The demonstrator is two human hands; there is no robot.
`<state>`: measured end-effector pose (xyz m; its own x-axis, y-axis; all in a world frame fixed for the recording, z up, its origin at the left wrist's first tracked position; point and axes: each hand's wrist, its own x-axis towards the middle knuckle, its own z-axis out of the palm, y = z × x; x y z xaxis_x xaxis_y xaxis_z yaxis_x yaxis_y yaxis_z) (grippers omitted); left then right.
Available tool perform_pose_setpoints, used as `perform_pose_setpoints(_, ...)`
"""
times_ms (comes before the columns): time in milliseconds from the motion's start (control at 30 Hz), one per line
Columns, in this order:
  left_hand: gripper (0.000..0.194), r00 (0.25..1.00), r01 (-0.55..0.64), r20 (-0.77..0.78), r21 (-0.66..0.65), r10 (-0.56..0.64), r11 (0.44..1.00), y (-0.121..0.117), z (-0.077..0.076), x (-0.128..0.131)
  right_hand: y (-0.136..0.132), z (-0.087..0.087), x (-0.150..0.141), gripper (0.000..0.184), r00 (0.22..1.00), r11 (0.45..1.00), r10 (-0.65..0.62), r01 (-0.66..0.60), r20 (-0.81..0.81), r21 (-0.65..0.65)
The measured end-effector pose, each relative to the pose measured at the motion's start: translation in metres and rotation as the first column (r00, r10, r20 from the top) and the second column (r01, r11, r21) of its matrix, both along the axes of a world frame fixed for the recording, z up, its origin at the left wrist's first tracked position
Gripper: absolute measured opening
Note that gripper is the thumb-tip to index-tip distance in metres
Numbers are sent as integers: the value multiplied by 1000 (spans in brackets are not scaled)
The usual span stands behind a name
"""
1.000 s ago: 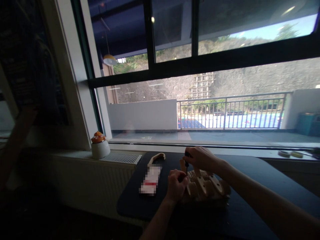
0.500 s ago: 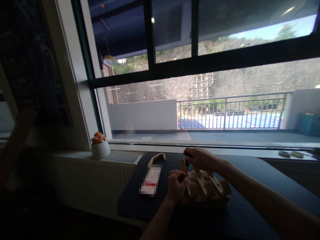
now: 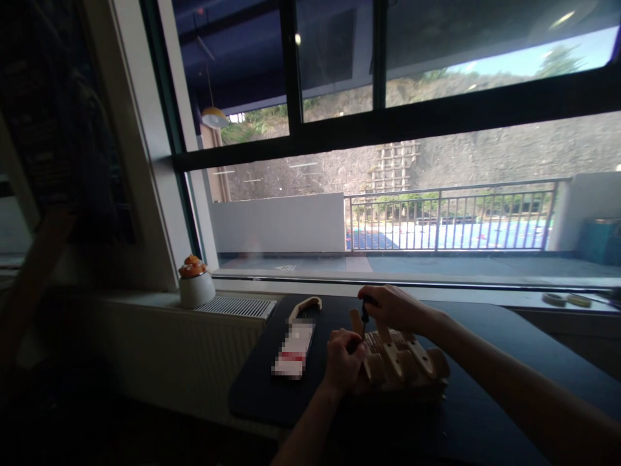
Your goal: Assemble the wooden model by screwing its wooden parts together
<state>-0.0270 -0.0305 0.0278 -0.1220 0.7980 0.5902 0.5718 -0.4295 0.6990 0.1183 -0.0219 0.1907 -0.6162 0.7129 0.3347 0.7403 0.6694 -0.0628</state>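
My right hand (image 3: 385, 303) is closed around the dark handle of a screwdriver (image 3: 365, 318), which points down with its shaft upright. Its tip ends beside my left hand (image 3: 344, 359), whose fingers are curled and pressed together on a wooden piece (image 3: 354, 343) that is mostly hidden. Both hands are at the left end of a wooden assembly (image 3: 400, 364) with rounded slats, holes and short round blocks. A flat wooden piece (image 3: 356, 320) sticks up behind the screwdriver.
The assembly rests on a dark table (image 3: 262, 388). Left of my hands lie a blurred-out phone-shaped item (image 3: 294, 353) and a curved wooden piece (image 3: 305, 305). A white jar with an orange top (image 3: 195, 283) stands on the sill. Tape rolls (image 3: 565, 299) lie on the right. A large window is ahead.
The view has shifted very slightly. Both hands stay in the same place, with the screwdriver still upright in my right hand.
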Motion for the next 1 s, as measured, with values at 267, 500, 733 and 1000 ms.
perform_pose_setpoints(267,5,1000,-7,-19,10,7,1000,-4,2,0,2,-5,-2,23,1000,1000,-18,19,-26,21)
perform_pose_setpoints(500,5,999,-16,-29,-32,15,999,-3,1,1,11,-4,3,29,1000,998,20,-20,-8,-62)
perform_pose_setpoints(733,6,1000,-13,-19,-27,13,1000,-5,2,2,14,-3,3,31,998,998,-57,57,8,-9)
perform_pose_setpoints(1000,6,1000,-15,-16,-32,14,999,-5,3,1,11,-2,3,30,1000,999,6,-5,20,-38)
